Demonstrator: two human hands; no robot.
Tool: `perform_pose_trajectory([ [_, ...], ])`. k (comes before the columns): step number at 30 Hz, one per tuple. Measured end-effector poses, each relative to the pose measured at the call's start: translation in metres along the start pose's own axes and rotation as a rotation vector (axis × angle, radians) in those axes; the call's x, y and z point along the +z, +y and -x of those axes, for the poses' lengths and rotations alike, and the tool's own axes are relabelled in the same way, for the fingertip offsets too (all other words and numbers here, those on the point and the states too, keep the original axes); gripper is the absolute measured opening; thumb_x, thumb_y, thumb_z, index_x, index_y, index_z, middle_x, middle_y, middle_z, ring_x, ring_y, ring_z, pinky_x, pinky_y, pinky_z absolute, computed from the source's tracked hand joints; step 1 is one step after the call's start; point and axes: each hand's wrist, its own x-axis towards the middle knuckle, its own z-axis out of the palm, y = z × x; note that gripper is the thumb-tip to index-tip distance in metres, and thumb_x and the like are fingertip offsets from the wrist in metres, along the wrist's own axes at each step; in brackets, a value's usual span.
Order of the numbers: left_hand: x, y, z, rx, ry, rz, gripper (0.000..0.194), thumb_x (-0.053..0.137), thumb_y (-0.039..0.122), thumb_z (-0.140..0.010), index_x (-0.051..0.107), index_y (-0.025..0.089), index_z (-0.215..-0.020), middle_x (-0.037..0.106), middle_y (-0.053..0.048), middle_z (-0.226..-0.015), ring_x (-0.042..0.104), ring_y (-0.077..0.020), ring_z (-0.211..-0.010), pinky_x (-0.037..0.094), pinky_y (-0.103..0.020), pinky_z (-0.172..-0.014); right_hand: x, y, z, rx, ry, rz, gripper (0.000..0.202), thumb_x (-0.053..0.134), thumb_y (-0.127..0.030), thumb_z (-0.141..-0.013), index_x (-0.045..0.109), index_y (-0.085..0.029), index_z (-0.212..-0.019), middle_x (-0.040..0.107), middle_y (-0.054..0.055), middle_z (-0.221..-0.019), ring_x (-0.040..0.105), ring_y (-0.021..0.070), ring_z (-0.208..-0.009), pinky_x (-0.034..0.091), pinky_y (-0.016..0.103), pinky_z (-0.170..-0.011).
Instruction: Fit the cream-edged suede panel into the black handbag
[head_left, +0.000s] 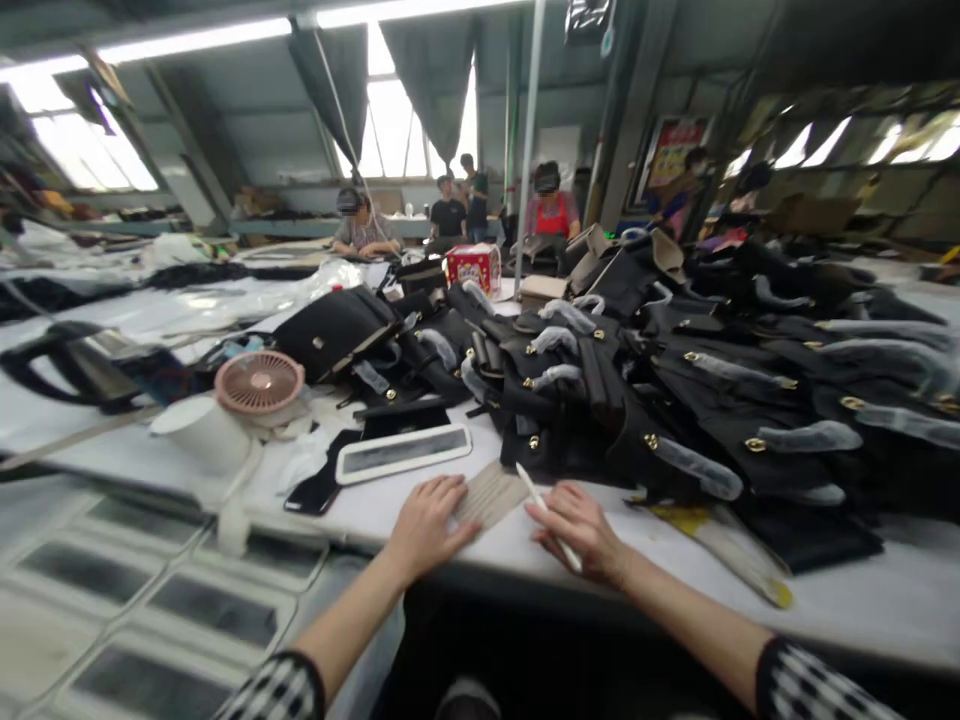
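Note:
My right hand (577, 530) is closed around a slim white pen (535, 493), its pointed end up and away from me. Just left of it, a beige card (493, 496) with lines of writing lies on the white tabletop. My left hand (431, 525) rests at the card's left edge, fingers stretched out and thumb apart. Beyond that hand lies a long white rounded frame (405, 453) with a dark middle, beside a black flat piece (322, 480). Black handbags (555, 455) with plastic-wrapped handles are heaped right behind the card.
To the left stand a pink fan (259, 382), a white roll-shaped object (199, 432) and a kettle (75, 365). A yellow-and-white strip (720, 545) lies right of my right hand. Framed panels (217, 610) fill the lower left. A red box (474, 268) and several people are farther back.

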Motion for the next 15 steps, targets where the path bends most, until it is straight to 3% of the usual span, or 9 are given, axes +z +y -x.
perform_pose_trajectory([
  [4,-0.004,-0.014,-0.004,0.005,-0.087,0.059,0.058,0.06,0.061,-0.084,0.057,0.016,-0.119,0.057,-0.01,-0.135,0.05,-0.0283,-0.123,0.042,-0.047,-0.103,0.009,-0.01,-0.025,0.322,0.158,-0.334,0.012,0.06,-0.026,-0.093,0.07,-0.019,-0.096,0.068,0.004,-0.076,0.06,0.0166,-0.068,0.049,0.042,-0.079],
  [9,-0.006,-0.024,-0.007,0.046,-0.147,0.061,0.08,0.06,0.078,-0.071,0.055,0.015,-0.121,0.053,-0.011,-0.138,0.049,-0.0288,-0.125,0.038,-0.046,-0.105,0.028,-0.016,-0.044,0.708,0.226,-0.69,0.025,0.055,-0.032,-0.096,0.066,-0.016,-0.111,0.069,0.002,-0.069,0.064,0.0165,-0.063,0.052,0.032,-0.064],
  [12,-0.005,-0.034,-0.006,0.052,-0.172,0.066,0.078,0.059,0.076,-0.074,0.053,0.017,-0.124,0.052,-0.01,-0.141,0.049,-0.0275,-0.127,0.035,-0.045,-0.107,0.047,-0.011,-0.05,0.835,0.195,-0.92,0.021,0.062,-0.034,-0.091,0.07,-0.015,-0.097,0.071,0.004,-0.069,0.066,0.0184,-0.063,0.054,0.034,-0.069],
  [15,-0.007,-0.049,0.0,0.044,-0.178,0.06,0.076,0.058,0.074,-0.077,0.052,0.017,-0.127,0.05,-0.01,-0.143,0.047,-0.0262,-0.13,0.032,-0.045,-0.112,0.072,-0.002,-0.057,0.906,0.165,-1.084,0.022,0.066,-0.038,-0.087,0.069,-0.016,-0.086,0.069,0.003,-0.063,0.062,0.0168,-0.054,0.052,0.031,-0.057],
])
